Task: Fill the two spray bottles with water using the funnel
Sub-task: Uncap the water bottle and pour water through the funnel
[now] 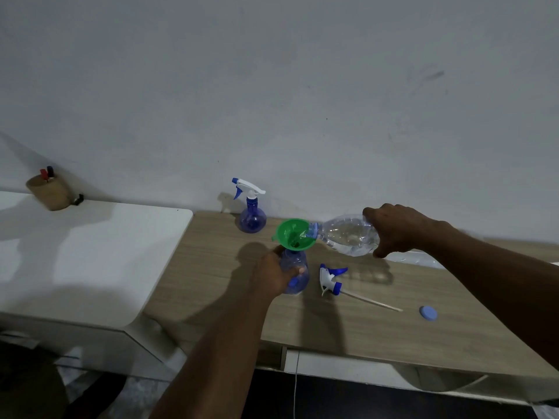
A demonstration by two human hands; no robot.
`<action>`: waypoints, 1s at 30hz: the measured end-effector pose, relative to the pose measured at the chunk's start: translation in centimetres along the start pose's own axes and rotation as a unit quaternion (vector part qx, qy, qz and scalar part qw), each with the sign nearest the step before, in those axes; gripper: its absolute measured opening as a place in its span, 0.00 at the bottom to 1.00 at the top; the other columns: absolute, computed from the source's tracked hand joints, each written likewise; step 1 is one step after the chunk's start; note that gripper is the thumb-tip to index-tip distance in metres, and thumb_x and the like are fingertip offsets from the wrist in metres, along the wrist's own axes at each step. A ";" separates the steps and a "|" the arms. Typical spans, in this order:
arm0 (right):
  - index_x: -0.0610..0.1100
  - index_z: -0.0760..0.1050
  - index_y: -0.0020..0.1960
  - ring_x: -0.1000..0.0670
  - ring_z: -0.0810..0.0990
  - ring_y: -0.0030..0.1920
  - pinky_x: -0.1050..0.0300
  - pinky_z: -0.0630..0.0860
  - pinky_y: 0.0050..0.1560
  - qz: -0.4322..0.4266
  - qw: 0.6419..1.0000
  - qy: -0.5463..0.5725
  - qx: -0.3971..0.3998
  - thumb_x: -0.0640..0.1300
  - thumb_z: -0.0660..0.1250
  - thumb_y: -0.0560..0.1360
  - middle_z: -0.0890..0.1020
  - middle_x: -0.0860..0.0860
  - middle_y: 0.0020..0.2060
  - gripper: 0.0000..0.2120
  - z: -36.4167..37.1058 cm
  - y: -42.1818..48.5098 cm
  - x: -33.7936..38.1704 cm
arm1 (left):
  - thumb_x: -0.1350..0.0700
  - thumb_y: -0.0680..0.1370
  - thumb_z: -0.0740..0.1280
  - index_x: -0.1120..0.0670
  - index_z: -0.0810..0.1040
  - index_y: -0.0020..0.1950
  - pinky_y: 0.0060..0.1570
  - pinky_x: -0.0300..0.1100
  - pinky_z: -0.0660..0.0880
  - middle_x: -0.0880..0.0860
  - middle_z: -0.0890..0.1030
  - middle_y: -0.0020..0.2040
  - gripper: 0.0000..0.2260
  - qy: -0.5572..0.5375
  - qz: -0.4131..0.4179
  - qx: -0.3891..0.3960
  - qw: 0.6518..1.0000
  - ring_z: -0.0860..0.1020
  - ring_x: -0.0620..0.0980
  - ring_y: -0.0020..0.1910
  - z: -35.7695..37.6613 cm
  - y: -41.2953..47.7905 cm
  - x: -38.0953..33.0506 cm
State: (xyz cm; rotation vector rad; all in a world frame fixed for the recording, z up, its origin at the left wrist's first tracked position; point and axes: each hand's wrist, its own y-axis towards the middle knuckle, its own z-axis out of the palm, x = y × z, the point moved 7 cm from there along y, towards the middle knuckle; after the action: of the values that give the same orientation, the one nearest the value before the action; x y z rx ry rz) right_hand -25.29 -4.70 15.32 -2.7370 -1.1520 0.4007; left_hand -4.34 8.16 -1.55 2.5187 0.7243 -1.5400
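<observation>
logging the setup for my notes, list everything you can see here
desk: 1, wood, centre and right
table: 1, white, left
open spray bottle: 1, blue, mid desk
funnel: 1, green, in its neck
closed spray bottle: 1, blue with white head, desk back by wall
water bottle: 1, clear, tilted, mouth in funnel
spray head: 1, white and blue, lying on desk
cap: 1, blue, desk right
pen cup: 1, tan, table back
left hand: grips open spray bottle
right hand: holds water bottle

Table (363, 325): capped spray bottle (252, 220), open spray bottle (298, 269), trigger head (330, 281), cap (428, 313).
</observation>
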 end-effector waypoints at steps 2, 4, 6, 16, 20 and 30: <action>0.45 0.68 0.61 0.46 0.74 0.43 0.55 0.69 0.37 0.000 1.000 -0.001 0.001 0.55 0.78 0.63 0.72 0.51 0.42 0.33 -0.1 0.0 0.1 | 0.44 0.70 0.78 0.45 0.79 0.63 0.54 0.51 0.81 0.48 0.86 0.51 0.23 0.010 0.005 -0.004 1.000 0.84 0.50 0.49 -0.1 0.0 -0.1; 0.45 0.68 0.61 0.47 0.73 0.42 0.55 0.69 0.37 0.000 1.000 -0.003 0.000 0.54 0.78 0.63 0.71 0.51 0.41 0.32 -0.1 0.0 0.1 | 0.45 0.71 0.78 0.46 0.79 0.62 0.54 0.51 0.80 0.48 0.85 0.51 0.21 0.012 0.007 -0.003 1.000 0.83 0.50 0.49 -0.1 -0.1 -0.2; 0.45 0.69 0.60 0.46 0.74 0.42 0.55 0.70 0.36 -0.001 1.000 -0.004 -0.001 0.54 0.78 0.63 0.71 0.51 0.41 0.32 -0.1 0.0 0.0 | 0.46 0.71 0.78 0.45 0.79 0.61 0.54 0.51 0.80 0.49 0.85 0.50 0.21 0.014 0.012 -0.004 1.000 0.83 0.50 0.49 -0.2 -0.2 -0.3; 0.46 0.68 0.56 0.46 0.77 0.43 0.50 0.77 0.41 0.002 0.999 0.038 -0.016 0.57 0.78 0.61 0.75 0.50 0.40 0.32 1.0 0.4 -0.5 | 0.43 0.69 0.77 0.44 0.79 0.59 0.53 0.53 0.81 0.49 0.86 0.49 0.21 0.021 0.012 -0.006 1.000 0.84 0.50 0.47 -0.1 -0.1 0.0; 0.47 0.69 0.56 0.46 0.77 0.47 0.46 0.79 0.47 0.008 0.989 0.143 -0.035 0.58 0.80 0.59 0.80 0.50 0.46 0.33 1.9 0.4 -0.7 | 0.42 0.69 0.78 0.47 0.79 0.61 0.54 0.53 0.81 0.51 0.86 0.50 0.23 0.022 0.008 -0.010 1.000 0.84 0.53 0.49 -0.1 -0.1 -0.1; 0.46 0.74 0.56 0.47 0.80 0.49 0.53 0.75 0.48 0.075 0.902 0.371 -0.210 0.52 0.84 0.58 0.82 0.52 0.49 0.32 3.7 -1.3 -2.6 | 0.43 0.67 0.80 0.47 0.79 0.63 0.56 0.53 0.80 0.49 0.85 0.52 0.27 0.006 0.001 -0.001 1.000 0.83 0.52 0.51 0.1 -0.1 -0.1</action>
State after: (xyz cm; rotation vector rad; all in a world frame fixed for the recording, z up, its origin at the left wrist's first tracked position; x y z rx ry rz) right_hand -29.03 -5.57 12.53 -2.8617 -0.8719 -0.9160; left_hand -4.55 8.20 -1.51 2.5280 0.7244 -1.5237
